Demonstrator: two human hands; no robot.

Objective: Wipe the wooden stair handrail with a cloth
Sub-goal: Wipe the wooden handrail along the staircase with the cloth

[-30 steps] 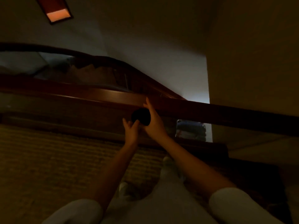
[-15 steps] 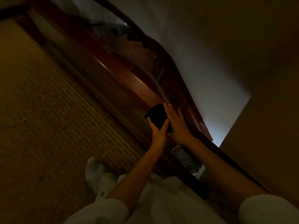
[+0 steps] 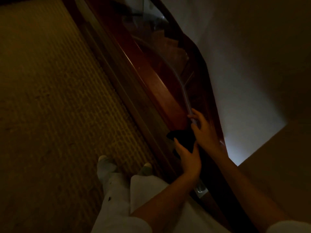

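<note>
Nearest, two bare forearms reach out of pale sleeves over light trousers [image 3: 117,190], with two pale-socked feet [image 3: 106,163] on a ribbed, yellowish carpet [image 3: 50,98] to the left. The left hand [image 3: 188,158] comes up from below, its fingers [image 3: 177,144] and thumb curled round the lower edge of the cloth [image 3: 179,136], gripping it. The cloth is a small dark bunch, almost black in the dim light, its folds impossible to make out; it sits on the handrail [image 3: 161,93] between the two hands. Just beyond it, the right hand [image 3: 204,132] lies flat on the rail, fingers fairly straight and loosely spread, holding nothing, its palm touching the cloth's far side. The handrail is broad, polished reddish-brown wood with a faint sheen along its rounded top, running diagonally from near right to far left. A pale translucent edge [image 3: 182,88] follows its right side. Farther right stands a grey wall [image 3: 244,81].
</note>
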